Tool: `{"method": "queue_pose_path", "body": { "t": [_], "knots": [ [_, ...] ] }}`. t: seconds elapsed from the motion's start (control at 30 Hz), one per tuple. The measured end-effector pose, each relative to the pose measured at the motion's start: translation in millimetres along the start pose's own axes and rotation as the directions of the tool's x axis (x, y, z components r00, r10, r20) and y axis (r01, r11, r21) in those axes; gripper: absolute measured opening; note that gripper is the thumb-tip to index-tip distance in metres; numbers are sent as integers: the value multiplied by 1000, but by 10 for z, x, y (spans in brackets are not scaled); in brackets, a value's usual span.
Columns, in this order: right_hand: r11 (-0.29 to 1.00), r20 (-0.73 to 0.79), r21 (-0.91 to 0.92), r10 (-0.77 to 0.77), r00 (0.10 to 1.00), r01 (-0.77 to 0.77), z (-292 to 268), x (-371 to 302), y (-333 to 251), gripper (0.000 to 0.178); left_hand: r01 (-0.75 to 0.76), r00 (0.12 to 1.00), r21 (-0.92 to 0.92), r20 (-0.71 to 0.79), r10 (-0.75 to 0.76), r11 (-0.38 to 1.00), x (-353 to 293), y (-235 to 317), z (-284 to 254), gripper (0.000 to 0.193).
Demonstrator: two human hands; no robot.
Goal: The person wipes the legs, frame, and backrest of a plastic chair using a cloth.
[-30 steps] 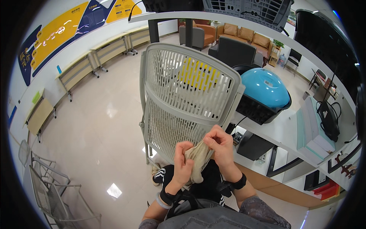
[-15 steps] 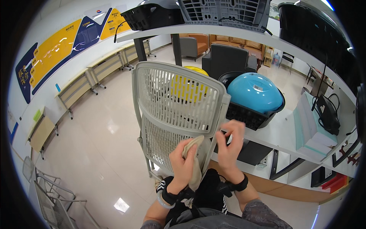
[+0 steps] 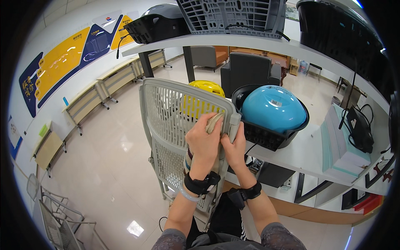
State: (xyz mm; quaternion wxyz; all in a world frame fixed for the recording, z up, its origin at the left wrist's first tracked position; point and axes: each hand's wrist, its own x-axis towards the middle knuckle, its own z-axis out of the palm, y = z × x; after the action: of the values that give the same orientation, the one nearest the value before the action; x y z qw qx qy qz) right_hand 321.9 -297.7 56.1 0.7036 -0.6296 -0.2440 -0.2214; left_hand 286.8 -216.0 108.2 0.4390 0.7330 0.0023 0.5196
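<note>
A light grey folding chair (image 3: 166, 135) with a slotted plastic back stands before me, partly covered by my hands and arms. My left hand (image 3: 202, 141) is closed on a beige cloth (image 3: 215, 123), pressed against the upper right part of the backrest. The cloth's lower part hangs behind my left wrist. Beside it, my right hand (image 3: 234, 151) grips the right side rail of the backrest, just below its upper corner, thumb on the near side. Its other fingertips are largely hidden.
White shelving (image 3: 316, 154) stands to the right, bearing a blue helmet (image 3: 273, 108) in a black basket (image 3: 262, 135) and a yellow helmet (image 3: 206, 88) behind the chair. Grey baskets (image 3: 233, 18) fill the upper shelf. Another folding chair (image 3: 50, 221) is at lower left.
Both hands have moved up and forward onto the chair's backrest. My left hand brought the cloth against it, and my right hand, previously free in the air, has taken hold of the side rail.
</note>
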Motion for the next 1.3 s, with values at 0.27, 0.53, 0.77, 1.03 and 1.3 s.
{"method": "queue_pose_path", "body": {
  "t": [0.27,0.53,0.77,1.03,1.3],
  "knots": [
    [998,10,25,55,998,-55,-35,6,54,38,11,1000,133,-6,-10,991,-99,-95,121,15],
    [999,22,-17,38,999,-38,-17,59,158,35,-86,994,160,86,73,983,50,-113,203,14],
    [999,-20,-3,-46,999,46,2,18,174,33,-216,972,98,114,204,972,97,-84,99,13],
    [1000,-36,-4,-10,999,10,4,-138,100,31,-77,992,-2,102,77,997,-195,-91,17,13],
    [997,34,-1,78,996,-78,-57,-349,-120,33,-104,988,16,115,101,994,-39,158,-85,13]
  ]
}}
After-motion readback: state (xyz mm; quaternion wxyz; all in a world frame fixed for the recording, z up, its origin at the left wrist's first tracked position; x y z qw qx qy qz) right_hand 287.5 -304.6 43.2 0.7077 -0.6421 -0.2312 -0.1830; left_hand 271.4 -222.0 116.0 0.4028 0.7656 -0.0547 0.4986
